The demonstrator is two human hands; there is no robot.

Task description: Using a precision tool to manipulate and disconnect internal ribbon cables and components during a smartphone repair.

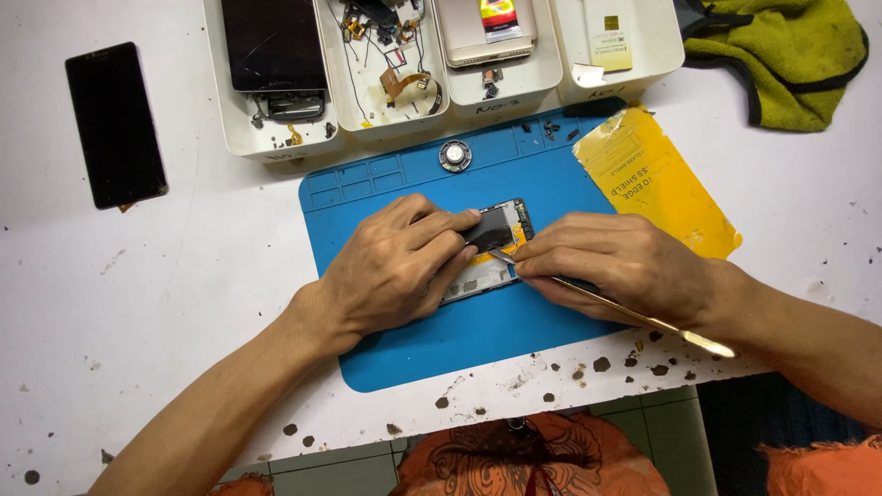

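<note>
Phone (pixel 491 248) open on blue mat (pixel 441 340) – left hand (pixel 395 271) pins it, fingers pressing black part. Right hand (pixel 616 266) grips metal pry tool (pixel 643 319), tip at edge – best keep blade flat, lever gently.

The opened phone (pixel 491 248) is largely covered by the left hand (pixel 395 266) and right hand (pixel 616 262). At twelve o'clock, the white trays (pixel 386 110) are cut off by the upper edge, and their small loose parts cannot be identified.
</note>
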